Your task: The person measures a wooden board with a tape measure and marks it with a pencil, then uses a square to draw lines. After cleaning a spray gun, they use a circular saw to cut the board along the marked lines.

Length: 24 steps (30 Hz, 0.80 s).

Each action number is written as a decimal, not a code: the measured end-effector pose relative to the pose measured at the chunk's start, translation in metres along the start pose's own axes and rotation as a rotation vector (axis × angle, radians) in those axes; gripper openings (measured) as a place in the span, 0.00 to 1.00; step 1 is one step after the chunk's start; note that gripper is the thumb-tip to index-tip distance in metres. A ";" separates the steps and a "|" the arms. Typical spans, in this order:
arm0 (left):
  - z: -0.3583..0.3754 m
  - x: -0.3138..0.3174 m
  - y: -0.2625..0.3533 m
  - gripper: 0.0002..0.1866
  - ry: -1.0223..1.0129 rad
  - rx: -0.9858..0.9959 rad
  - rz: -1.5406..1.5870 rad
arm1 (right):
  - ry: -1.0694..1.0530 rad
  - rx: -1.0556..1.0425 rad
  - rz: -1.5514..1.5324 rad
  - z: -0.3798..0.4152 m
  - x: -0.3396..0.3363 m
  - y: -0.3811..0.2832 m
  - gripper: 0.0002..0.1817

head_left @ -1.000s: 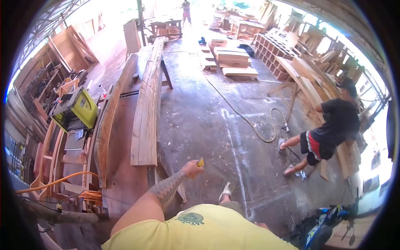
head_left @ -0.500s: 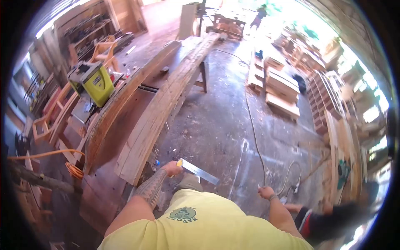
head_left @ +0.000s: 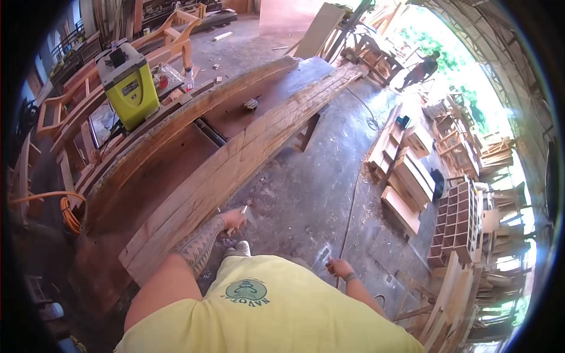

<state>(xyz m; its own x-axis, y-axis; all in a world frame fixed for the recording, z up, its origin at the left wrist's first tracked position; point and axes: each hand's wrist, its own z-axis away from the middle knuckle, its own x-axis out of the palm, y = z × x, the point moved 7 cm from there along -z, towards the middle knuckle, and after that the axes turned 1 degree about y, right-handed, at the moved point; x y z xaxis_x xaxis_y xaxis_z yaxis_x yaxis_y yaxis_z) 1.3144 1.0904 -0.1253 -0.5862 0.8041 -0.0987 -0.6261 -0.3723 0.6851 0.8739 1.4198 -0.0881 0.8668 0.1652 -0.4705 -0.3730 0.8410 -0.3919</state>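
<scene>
My left hand [head_left: 234, 219] is closed around a try square, now seen nearly edge-on with its metal blade [head_left: 251, 216] blurred. This hand is low beside the near part of a long, thick wooden plank [head_left: 194, 206], which lies at a slant on a support. My right hand [head_left: 338, 268] hangs over the floor with its fingers curled in, and nothing shows in them. A dark cord [head_left: 355, 200] runs along the floor and passes behind that hand in this view.
A second, curved slab [head_left: 170, 126] lies left of the plank. Beyond it stands a green-and-grey machine [head_left: 130, 88]. Orange cord [head_left: 70, 215] hangs at far left. Stacked boards [head_left: 406, 176] and a compartmented wooden rack [head_left: 456, 220] are right. A person [head_left: 421, 70] is far back.
My view has swung, so the plank lies more aslant and the stacks sit farther right. The square has turned from broadside to nearly edge-on. A nearby person's arm at right has left view.
</scene>
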 end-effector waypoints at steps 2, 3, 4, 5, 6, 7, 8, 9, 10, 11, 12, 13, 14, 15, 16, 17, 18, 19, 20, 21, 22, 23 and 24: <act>-0.018 -0.033 0.058 0.20 0.153 0.215 -0.130 | -0.010 -0.043 -0.038 -0.030 -0.034 -0.035 0.32; -0.019 -0.050 0.087 0.21 0.243 0.265 -0.184 | 0.001 -0.057 -0.014 -0.048 -0.050 -0.053 0.32; -0.007 -0.064 0.118 0.23 0.334 0.311 -0.233 | 0.010 -0.069 0.017 -0.065 -0.067 -0.070 0.32; 0.001 -0.076 0.143 0.25 0.425 0.352 -0.280 | 0.015 -0.080 0.051 -0.081 -0.082 -0.083 0.31; 0.000 -0.084 0.159 0.26 0.449 0.320 -0.310 | 0.001 -0.065 0.052 -0.105 -0.092 -0.090 0.33; -0.003 -0.092 0.172 0.27 0.476 0.286 -0.338 | -0.031 -0.059 0.100 -0.124 -0.102 -0.103 0.32; -0.010 -0.097 0.179 0.29 0.506 0.250 -0.362 | -0.062 -0.054 0.151 -0.144 -0.109 -0.119 0.32; -0.023 -0.098 0.177 0.30 0.533 0.232 -0.355 | -0.097 -0.046 0.200 -0.161 -0.115 -0.131 0.31; -0.034 -0.098 0.174 0.30 0.560 0.214 -0.353 | -0.126 -0.033 0.261 -0.195 -0.122 -0.131 0.27; -0.046 -0.098 0.174 0.31 0.588 0.196 -0.355 | -0.103 -0.312 0.531 -0.231 -0.129 -0.158 0.25; -0.048 -0.099 0.180 0.32 0.655 0.176 -0.268 | -0.122 -0.590 0.794 -0.272 -0.129 -0.166 0.23; -0.044 -0.093 0.185 0.32 0.712 0.148 -0.181 | -0.060 -0.889 1.042 -0.307 -0.131 -0.173 0.21; -0.045 -0.081 0.190 0.33 0.764 0.086 -0.092 | 0.106 -0.911 0.705 -0.277 -0.164 -0.256 0.18; -0.044 -0.079 0.194 0.33 0.829 0.083 -0.086 | 0.246 -0.977 0.350 -0.224 -0.197 -0.354 0.15; -0.044 -0.079 0.199 0.33 0.898 0.086 -0.081 | 0.304 -1.161 0.328 -0.213 -0.213 -0.401 0.12; -0.045 -0.080 0.201 0.32 0.960 0.086 -0.075 | 0.307 -1.248 0.335 -0.216 -0.223 -0.438 0.15; -0.054 -0.076 0.191 0.31 1.018 0.139 0.004 | 0.295 -1.363 0.417 -0.216 -0.228 -0.474 0.16; -0.054 -0.070 0.193 0.31 1.016 0.085 -0.011 | 0.281 -1.482 0.502 -0.218 -0.231 -0.507 0.17; -0.048 -0.072 0.203 0.30 1.024 0.039 -0.027 | 0.179 -1.506 0.555 -0.228 -0.230 -0.534 0.19; -0.043 -0.073 0.211 0.30 1.034 -0.006 -0.047 | 0.077 -1.530 0.602 -0.236 -0.225 -0.555 0.21; -0.040 -0.071 0.215 0.30 1.068 0.015 -0.047 | 0.068 -1.550 0.630 -0.243 -0.221 -0.572 0.22; -0.042 -0.070 0.215 0.30 1.084 0.029 -0.045 | 0.060 -1.573 0.654 -0.248 -0.214 -0.587 0.23; -0.043 -0.067 0.212 0.30 1.095 0.039 -0.041 | 0.049 -1.589 0.678 -0.251 -0.209 -0.594 0.23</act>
<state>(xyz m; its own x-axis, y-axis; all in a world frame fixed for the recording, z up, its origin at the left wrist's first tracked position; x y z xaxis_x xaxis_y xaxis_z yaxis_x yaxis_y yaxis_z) 1.1985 0.9372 -0.0046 -0.7165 -0.0389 -0.6965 -0.6504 -0.3240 0.6871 0.8315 0.7568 0.0446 0.4311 0.2068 -0.8783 -0.6000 -0.6613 -0.4502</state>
